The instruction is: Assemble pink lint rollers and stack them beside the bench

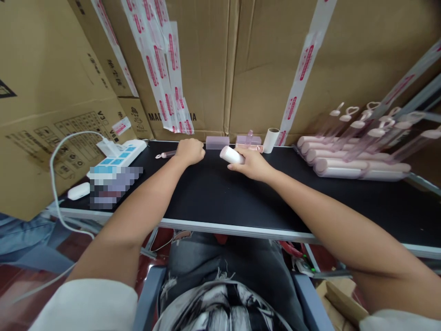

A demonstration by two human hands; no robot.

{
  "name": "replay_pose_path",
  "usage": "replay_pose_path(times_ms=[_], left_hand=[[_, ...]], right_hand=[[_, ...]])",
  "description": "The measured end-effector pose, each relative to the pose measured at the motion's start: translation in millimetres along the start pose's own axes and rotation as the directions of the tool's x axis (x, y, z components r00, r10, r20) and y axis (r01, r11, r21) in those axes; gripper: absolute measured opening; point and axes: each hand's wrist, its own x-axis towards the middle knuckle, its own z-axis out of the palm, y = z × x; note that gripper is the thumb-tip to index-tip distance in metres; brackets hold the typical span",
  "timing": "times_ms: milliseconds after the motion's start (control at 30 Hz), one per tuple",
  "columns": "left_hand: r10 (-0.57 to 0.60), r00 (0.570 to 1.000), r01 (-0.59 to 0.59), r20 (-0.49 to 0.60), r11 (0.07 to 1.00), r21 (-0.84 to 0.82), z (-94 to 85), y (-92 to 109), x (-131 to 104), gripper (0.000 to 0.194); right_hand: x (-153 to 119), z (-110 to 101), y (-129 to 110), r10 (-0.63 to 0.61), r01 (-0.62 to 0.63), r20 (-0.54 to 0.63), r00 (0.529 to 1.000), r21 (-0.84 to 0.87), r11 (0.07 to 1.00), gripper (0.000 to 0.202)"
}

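Observation:
My right hand (253,163) lies on the black table top (220,193) and grips a short pale pink roller tube (231,155) that points left. My left hand (189,151) is closed over the end of a clear pink handle (164,155) lying flat on the table to its left. Just behind the hands sit a frosted pink cover (217,142), a second pink piece (248,139) and an upright white paper roll (271,139).
A stack of finished pink rollers with heart-shaped handles (358,156) lies at the right. A white power strip (119,155) with cable and a white mouse-like object (78,191) sit at the left. Taped cardboard boxes (220,64) wall the back and left.

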Motion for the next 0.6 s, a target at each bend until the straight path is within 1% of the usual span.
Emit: replay_pose_path(times_ms=[67, 100, 133, 167, 200, 233, 267, 300, 333, 467, 600], left_hand=[[0.0, 0.999, -0.003, -0.043, 0.997, -0.082, 5.0, -5, 1, 0.036], [0.016, 0.997, -0.029, -0.08, 0.985, -0.171, 6.6, -6, 0, 0.034], [0.042, 0.993, -0.073, -0.111, 0.952, -0.298, 7.4, -5, -1, 0.032], [0.073, 0.99, -0.12, -0.119, 0.884, -0.452, 7.4, -3, -3, 0.031], [0.116, 0.988, -0.152, -0.098, 0.78, -0.607, 6.7, -1, -6, 0.034], [0.17, 0.984, -0.153, -0.052, 0.66, -0.736, 5.3, 3, -8, 0.038], [0.23, 0.973, -0.13, 0.001, 0.553, -0.823, 3.5, 6, -11, 0.043], [0.281, 0.959, -0.101, 0.045, 0.483, -0.87, 1.5, 10, -13, 0.047], [0.316, 0.946, -0.083, 0.073, 0.451, -0.889, -0.4, 12, -15, 0.047], [0.333, 0.939, -0.076, 0.085, 0.442, -0.894, -4.3, 17, -18, 0.038], [0.344, 0.935, -0.079, 0.081, 0.429, -0.9, -1.2, 16, -16, 0.036]], right_hand=[[0, -1, 2, 0.049, -0.045, 0.062, 0.997, -0.052, 0.998, 0.04], [0, -1, 2, 0.067, -0.061, 0.083, 0.994, -0.073, 0.995, 0.04], [0, -1, 2, 0.077, -0.069, 0.1, 0.992, -0.087, 0.994, 0.04], [0, -2, 2, 0.08, -0.069, 0.112, 0.991, -0.094, 0.993, 0.04], [0, -2, 2, 0.074, -0.063, 0.122, 0.99, -0.096, 0.993, 0.04], [0, -3, 1, 0.063, -0.051, 0.134, 0.989, -0.092, 0.994, 0.04], [0, -4, 1, 0.05, -0.037, 0.147, 0.988, -0.086, 0.996, 0.041], [0, -4, 1, 0.038, -0.025, 0.162, 0.986, -0.082, 0.996, 0.042], [-1, -5, 0, 0.03, -0.016, 0.177, 0.984, -0.08, 0.997, 0.042], [-2, -6, -1, 0.018, 0.001, 0.236, 0.972, -0.079, 0.997, 0.041], [-3, -7, -2, -0.001, 0.02, 0.278, 0.961, -0.067, 0.998, 0.039]])
